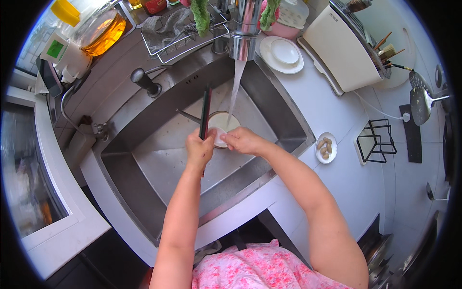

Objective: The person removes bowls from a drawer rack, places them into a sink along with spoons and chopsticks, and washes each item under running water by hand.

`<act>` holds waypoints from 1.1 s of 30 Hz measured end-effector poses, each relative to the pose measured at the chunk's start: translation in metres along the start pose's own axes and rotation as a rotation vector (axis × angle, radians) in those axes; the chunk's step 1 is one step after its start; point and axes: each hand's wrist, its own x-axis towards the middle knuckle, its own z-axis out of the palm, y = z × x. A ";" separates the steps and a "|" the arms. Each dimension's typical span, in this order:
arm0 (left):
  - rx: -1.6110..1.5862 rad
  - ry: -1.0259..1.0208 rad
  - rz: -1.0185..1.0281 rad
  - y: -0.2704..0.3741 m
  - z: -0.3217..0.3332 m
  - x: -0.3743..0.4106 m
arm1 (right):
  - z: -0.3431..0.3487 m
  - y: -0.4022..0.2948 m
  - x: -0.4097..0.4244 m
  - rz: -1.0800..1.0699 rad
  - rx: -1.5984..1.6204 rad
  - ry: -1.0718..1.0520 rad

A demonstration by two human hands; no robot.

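My left hand [199, 148] grips a bundle of dark, slim sticks [205, 108], probably chopsticks, that stands up from the fist. Between that hand and my right hand [242, 141] is a small white piece of tableware [217, 135]; its exact shape is partly covered by my fingers. My right fingers pinch its edge. Just beyond and below lies a round, pale-bottomed vessel [230, 119] in the steel sink [169, 155], with a dark handle [187, 115] pointing left from it. Water [236, 79] runs from the chrome faucet [242, 45] into this vessel.
Right of the sink, a small white dish [320, 154] holds several peanuts. White plates [265, 54], a cream knife block [335, 47] and a black wire rack [379, 141] stand on the counter. At left are a soap pump [144, 82] and an open window frame [68, 234].
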 end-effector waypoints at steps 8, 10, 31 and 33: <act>-0.226 -0.061 -0.313 -0.020 0.000 0.011 | 0.001 -0.001 -0.031 -0.720 -0.868 0.741; -0.346 -0.208 -0.417 0.011 0.006 0.009 | 0.008 0.004 -0.017 -0.721 -0.965 0.660; -0.679 -0.029 -0.427 0.020 0.040 0.023 | 0.012 -0.001 0.009 -0.521 -0.115 0.739; -0.580 0.037 -0.332 0.015 0.041 0.023 | 0.014 0.003 0.009 -0.544 -0.306 0.730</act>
